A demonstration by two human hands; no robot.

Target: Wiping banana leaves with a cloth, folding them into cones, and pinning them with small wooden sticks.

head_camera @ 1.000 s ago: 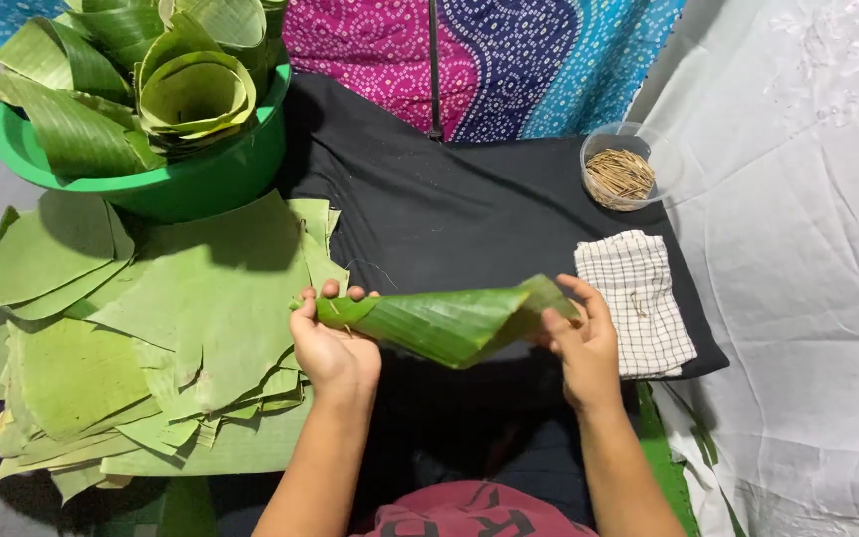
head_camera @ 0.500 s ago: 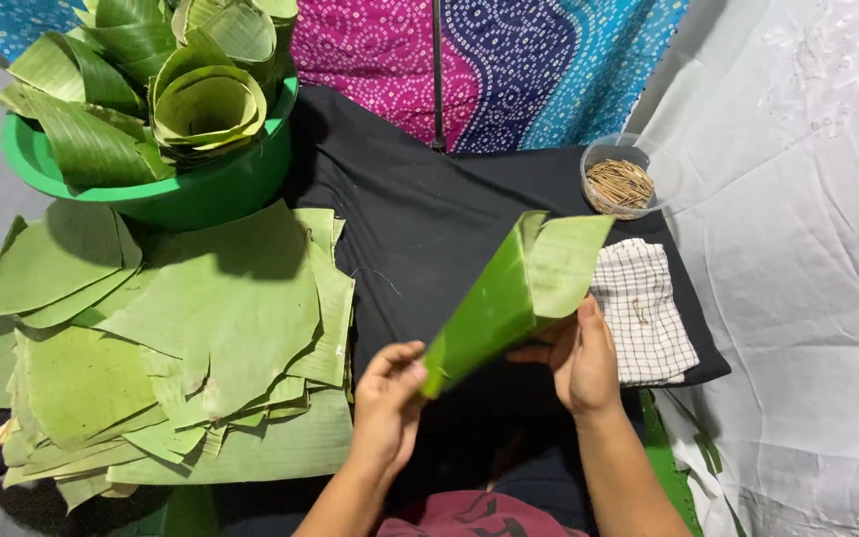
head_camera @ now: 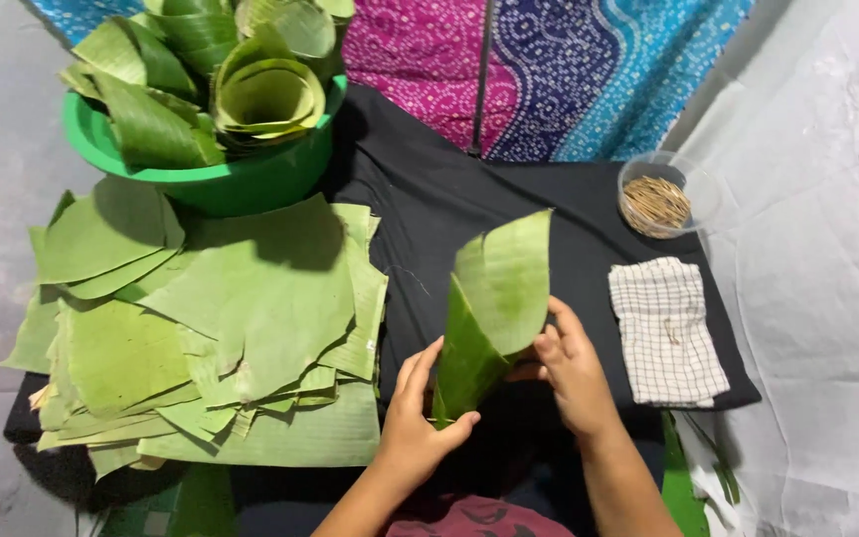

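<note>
Low in the frame's centre, my left hand [head_camera: 415, 423] pinches the rolled leaf cone [head_camera: 489, 308] at its tip, my right hand [head_camera: 574, 373] wraps its side — keeping the curl tight; flat leaves [head_camera: 221, 328] wait left, sticks [head_camera: 655, 204] upper right.

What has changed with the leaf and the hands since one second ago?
The rolled leaf turned from lying flat to nearly upright. The left hand moved right and down to the leaf's lower tip; the right hand kept hold of its side. The leaf pile, green bowl and checked cloth stayed put.
</note>
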